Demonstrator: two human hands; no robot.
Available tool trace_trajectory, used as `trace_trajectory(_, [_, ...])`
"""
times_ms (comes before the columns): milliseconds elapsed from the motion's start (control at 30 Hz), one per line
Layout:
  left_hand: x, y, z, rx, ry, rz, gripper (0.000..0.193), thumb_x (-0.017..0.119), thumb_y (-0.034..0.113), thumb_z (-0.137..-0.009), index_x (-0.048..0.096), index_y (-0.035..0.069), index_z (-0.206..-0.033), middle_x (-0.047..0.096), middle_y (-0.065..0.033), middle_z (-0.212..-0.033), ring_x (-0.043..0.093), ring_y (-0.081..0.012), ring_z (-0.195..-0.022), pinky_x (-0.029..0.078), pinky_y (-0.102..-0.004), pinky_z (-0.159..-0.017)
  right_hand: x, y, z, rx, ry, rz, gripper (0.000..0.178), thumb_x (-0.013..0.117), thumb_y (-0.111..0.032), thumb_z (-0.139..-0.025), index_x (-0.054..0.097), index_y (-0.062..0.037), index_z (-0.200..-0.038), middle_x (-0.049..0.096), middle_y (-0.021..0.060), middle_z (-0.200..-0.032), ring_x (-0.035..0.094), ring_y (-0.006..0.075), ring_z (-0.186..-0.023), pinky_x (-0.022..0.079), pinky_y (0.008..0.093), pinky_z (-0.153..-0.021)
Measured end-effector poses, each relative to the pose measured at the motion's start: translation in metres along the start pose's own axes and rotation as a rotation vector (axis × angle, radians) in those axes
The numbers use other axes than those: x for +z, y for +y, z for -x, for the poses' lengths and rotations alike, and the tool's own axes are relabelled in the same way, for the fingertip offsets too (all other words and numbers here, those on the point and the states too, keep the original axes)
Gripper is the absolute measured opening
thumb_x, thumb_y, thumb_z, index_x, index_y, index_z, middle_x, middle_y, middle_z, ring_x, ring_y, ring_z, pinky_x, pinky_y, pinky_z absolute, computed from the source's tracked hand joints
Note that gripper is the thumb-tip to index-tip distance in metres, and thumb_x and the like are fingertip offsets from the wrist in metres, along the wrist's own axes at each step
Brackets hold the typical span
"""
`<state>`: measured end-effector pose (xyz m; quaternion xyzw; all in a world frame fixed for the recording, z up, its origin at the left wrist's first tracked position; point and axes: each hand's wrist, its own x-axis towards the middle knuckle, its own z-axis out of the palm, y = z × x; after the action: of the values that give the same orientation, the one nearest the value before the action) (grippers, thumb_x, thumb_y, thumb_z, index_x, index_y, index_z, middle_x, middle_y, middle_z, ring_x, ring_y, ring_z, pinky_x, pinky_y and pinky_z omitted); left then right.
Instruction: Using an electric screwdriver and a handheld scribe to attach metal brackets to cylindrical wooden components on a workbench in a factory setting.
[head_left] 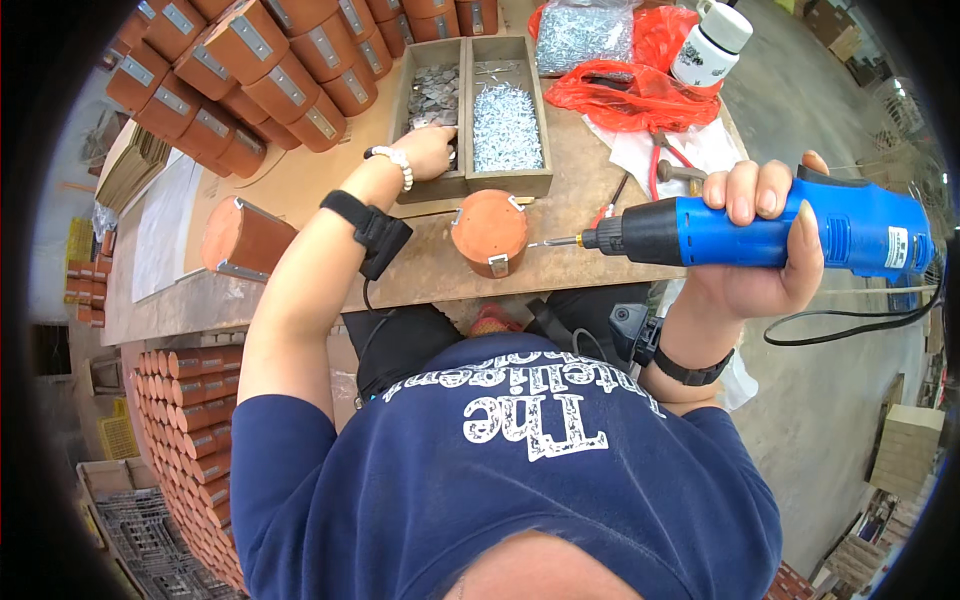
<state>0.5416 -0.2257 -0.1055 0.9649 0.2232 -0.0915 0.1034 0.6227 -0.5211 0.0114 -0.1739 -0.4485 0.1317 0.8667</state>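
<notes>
My left hand (pixel 428 152) reaches into the near end of the left wooden box, among small flat metal pieces (pixel 433 98). Its fingers are curled, with the tips hidden, so what they hold does not show. In my right hand (pixel 755 240) is a blue electric screwdriver (pixel 850 225), lying level, its thin bit pointing left. Close to the bit's tip stands an orange-brown round pot-like piece (pixel 489 232) with metal clips at its edge. Left of my left forearm lies another such piece (pixel 245 238) with metal strips.
Beside the left box, a second wooden box (pixel 510 183) holds many silver screws (pixel 507 128). Stacked orange-brown pieces (pixel 270 75) fill the back left. At the back right are a red plastic bag (pixel 630 100), a white bottle (pixel 712 48) and red-handled pliers (pixel 660 165).
</notes>
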Motion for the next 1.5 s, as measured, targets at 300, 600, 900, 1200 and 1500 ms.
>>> trace_trajectory(300, [-0.009,-0.004,0.040,0.133,0.332,0.251,0.023,0.052,0.001,-0.071,0.062,0.006,-0.091,0.059,-0.0173,-0.083,0.057,-0.0300,-0.079,0.045,-0.0338,-0.072,0.003,0.005,0.000,0.042,-0.003,0.001,0.040,0.041,-0.017,-0.080,0.034,-0.0016,-0.116,0.046,0.0063,-0.075,0.045,0.0156,-0.067,0.038,0.0336,-0.065])
trace_trajectory(600, [-0.029,-0.012,0.042,-0.044,0.197,1.034,0.027,0.049,0.000,-0.080,0.050,-0.001,-0.107,0.060,-0.0102,-0.095,0.058,-0.0139,-0.086,0.047,-0.0224,-0.071,0.005,-0.001,0.001,0.026,0.019,0.033,0.040,0.042,-0.017,-0.079,0.035,-0.0020,-0.116,0.046,0.0063,-0.075,0.044,0.0150,-0.066,0.037,0.0330,-0.066])
trace_trajectory(900, [-0.032,-0.001,0.073,-0.054,0.179,1.358,0.015,0.051,0.003,-0.081,0.051,0.000,-0.095,0.058,-0.0100,-0.093,0.059,-0.0174,-0.084,0.051,-0.0209,-0.066,0.010,0.001,0.002,0.049,0.008,0.039,0.038,0.042,-0.017,-0.079,0.038,-0.0021,-0.114,0.047,0.0065,-0.075,0.044,0.0150,-0.067,0.037,0.0332,-0.066])
trace_trajectory(1200, [-0.015,0.034,0.092,0.144,0.423,1.503,0.011,0.052,-0.001,-0.079,0.055,-0.001,-0.090,0.059,-0.0089,-0.083,0.061,-0.0188,-0.077,0.051,-0.0218,-0.062,0.013,0.002,0.002,0.067,0.004,0.048,0.039,0.043,-0.018,-0.079,0.038,-0.0014,-0.114,0.048,0.0068,-0.076,0.044,0.0153,-0.067,0.037,0.0339,-0.066])
trace_trajectory(1500, [0.002,0.055,0.094,0.290,0.559,1.276,0.013,0.052,-0.005,-0.076,0.058,-0.001,-0.086,0.059,-0.0078,-0.081,0.060,-0.0169,-0.077,0.050,-0.0240,-0.063,0.016,0.001,0.004,0.071,0.025,0.024,0.037,0.044,-0.018,-0.079,0.039,-0.0009,-0.112,0.048,0.0072,-0.076,0.045,0.0158,-0.067,0.037,0.0349,-0.067])
